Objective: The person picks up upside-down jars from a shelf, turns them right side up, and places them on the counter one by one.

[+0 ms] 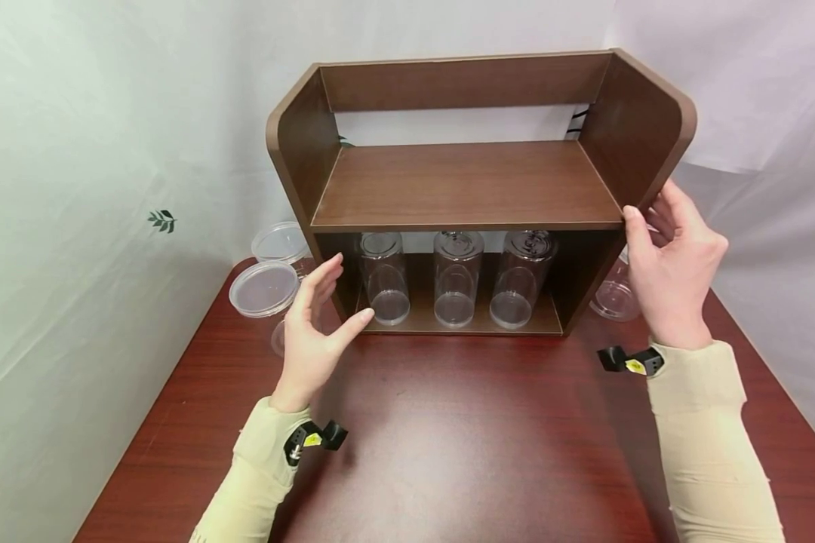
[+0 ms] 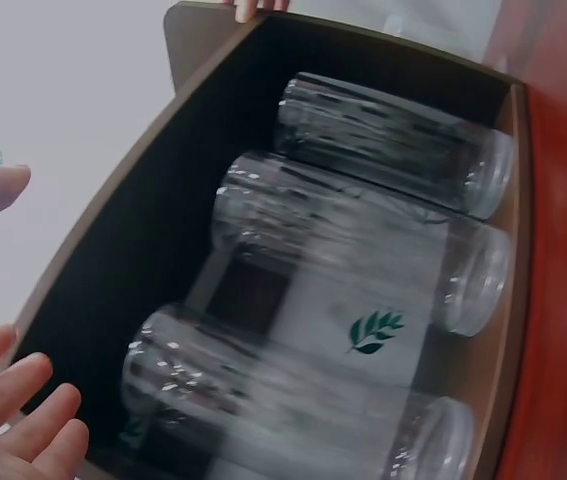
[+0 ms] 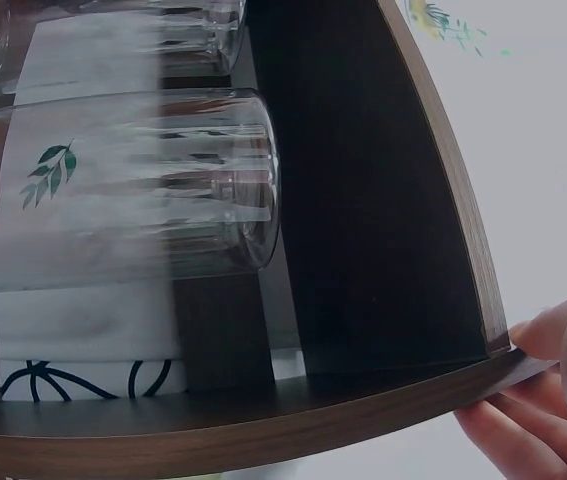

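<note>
A brown wooden two-tier shelf (image 1: pixel 469 185) stands on the table. My right hand (image 1: pixel 679 264) grips the front edge of its right side panel, thumb in front and fingers around the outer side; the right wrist view shows these fingers (image 3: pixel 528 430) on the panel's corner. By the lower left side panel is my left hand (image 1: pixel 312 339), thumb and fingers spread apart, holding nothing. Inside the lower compartment stand three clear cylindrical jars: a left jar (image 1: pixel 385 279), a middle jar (image 1: pixel 456 279) and a right jar (image 1: pixel 521 279). The upper tier holds nothing.
Left of the shelf are clear jars with translucent lids, a nearer lid (image 1: pixel 265 289) and a farther lid (image 1: pixel 278 241). Another clear jar (image 1: pixel 614 298) stands to the right, partly behind my right hand. A white curtain (image 1: pixel 109 151) surrounds the reddish-brown table (image 1: pixel 462 437).
</note>
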Demonstrator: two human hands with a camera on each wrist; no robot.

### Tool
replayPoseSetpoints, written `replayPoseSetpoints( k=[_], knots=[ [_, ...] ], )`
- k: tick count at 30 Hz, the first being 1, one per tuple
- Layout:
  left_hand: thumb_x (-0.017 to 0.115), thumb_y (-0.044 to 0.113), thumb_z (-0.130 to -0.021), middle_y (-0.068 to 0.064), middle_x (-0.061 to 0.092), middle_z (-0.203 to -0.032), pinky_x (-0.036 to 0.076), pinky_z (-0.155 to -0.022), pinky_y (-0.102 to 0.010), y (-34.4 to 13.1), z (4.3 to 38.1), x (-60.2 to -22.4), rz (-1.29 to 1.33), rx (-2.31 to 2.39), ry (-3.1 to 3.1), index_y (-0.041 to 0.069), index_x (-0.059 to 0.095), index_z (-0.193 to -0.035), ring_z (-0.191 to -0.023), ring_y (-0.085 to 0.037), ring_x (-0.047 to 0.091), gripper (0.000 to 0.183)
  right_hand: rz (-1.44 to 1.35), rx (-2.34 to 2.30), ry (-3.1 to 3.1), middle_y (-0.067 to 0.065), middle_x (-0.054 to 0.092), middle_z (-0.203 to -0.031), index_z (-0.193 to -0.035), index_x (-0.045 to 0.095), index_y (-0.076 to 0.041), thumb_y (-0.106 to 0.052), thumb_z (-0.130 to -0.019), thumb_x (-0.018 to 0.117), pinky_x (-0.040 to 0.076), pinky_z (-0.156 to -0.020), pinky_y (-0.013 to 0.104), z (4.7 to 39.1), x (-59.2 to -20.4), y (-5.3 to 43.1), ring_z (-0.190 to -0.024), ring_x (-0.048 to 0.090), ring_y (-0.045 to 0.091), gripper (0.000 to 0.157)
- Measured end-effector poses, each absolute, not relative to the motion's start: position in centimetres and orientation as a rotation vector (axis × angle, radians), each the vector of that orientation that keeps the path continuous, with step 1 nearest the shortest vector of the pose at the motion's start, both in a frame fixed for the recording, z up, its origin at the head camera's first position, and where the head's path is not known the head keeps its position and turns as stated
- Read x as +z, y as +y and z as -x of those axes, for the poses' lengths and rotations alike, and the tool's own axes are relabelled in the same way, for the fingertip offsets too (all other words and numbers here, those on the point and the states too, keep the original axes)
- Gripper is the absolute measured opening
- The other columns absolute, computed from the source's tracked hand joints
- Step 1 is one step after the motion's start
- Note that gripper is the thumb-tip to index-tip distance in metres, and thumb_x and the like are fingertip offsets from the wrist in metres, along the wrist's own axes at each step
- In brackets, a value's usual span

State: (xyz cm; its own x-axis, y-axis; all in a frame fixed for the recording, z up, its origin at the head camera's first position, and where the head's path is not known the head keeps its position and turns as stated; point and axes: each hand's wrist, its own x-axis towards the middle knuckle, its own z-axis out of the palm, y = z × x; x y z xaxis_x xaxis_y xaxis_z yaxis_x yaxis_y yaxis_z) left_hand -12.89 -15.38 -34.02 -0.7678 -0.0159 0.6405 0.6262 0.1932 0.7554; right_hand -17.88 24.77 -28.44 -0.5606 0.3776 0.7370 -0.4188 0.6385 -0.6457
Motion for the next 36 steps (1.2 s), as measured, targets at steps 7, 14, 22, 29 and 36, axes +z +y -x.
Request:
replayPoseSetpoints(
  k=[7, 14, 22, 29, 36],
  knots=[
    [0.085, -0.005, -0.077, -0.012, 0.042, -0.155, 0.033, -0.117, -0.04, -15.2, 15.7, -36.6, 0.522, -1.653, -1.991, 0.005, 0.041, -0.152, -0.142, -0.033, 0.04, 0.087, -0.04, 1.03, -1.903, 0.006, 0.073, -0.117, -0.13, 0.071, -0.02, -0.012, -0.093, 0.075, 0.053, -0.084, 0.015, 17.9, -28.5, 24.8, -0.096, 0.068, -0.004, 0.038],
    [0.083, -0.005, -0.08, -0.023, 0.033, -0.159, 0.028, -0.119, -0.044, -13.6, 15.9, -35.5, 0.418, -1.672, -2.063, -0.008, 0.03, -0.154, -0.147, -0.033, 0.032, 0.09, -0.041, 1.022, -1.906, 0.005, 0.073, -0.117, -0.131, 0.071, -0.02, -0.012, -0.093, 0.075, 0.053, -0.085, 0.015, 17.9, -28.6, 24.9, -0.097, 0.067, -0.004, 0.038],
    [0.085, 0.004, -0.083, -0.014, 0.028, -0.163, 0.026, -0.119, -0.032, -13.2, 19.4, -38.1, 0.371, -1.694, -2.057, 0.001, 0.023, -0.159, -0.148, -0.021, 0.03, 0.099, -0.031, 1.014, -1.913, 0.004, 0.073, -0.117, -0.131, 0.07, -0.021, -0.014, -0.093, 0.074, 0.053, -0.085, 0.015, 17.8, -28.6, 24.9, -0.096, 0.067, -0.006, 0.038],
    [0.084, 0.018, -0.087, -0.012, 0.035, -0.16, 0.029, -0.117, -0.028, -13.0, 20.5, -38.6, 0.292, -1.681, -2.096, 0.004, 0.028, -0.159, -0.145, -0.014, 0.035, 0.092, -0.042, 1.018, -1.91, 0.004, 0.073, -0.117, -0.131, 0.071, -0.021, -0.014, -0.093, 0.075, 0.053, -0.084, 0.015, 17.8, -28.7, 24.9, -0.096, 0.067, -0.005, 0.038],
    [0.08, 0.025, -0.091, -0.013, 0.04, -0.157, 0.033, -0.116, -0.034, -12.8, 21.3, -38.6, 0.214, -1.653, -2.156, 0.006, 0.03, -0.158, -0.143, -0.02, 0.039, 0.086, -0.04, 1.02, -1.905, 0.004, 0.073, -0.117, -0.13, 0.071, -0.021, -0.014, -0.093, 0.074, 0.053, -0.084, 0.015, 17.8, -28.6, 24.9, -0.096, 0.067, -0.005, 0.038]
  ],
)
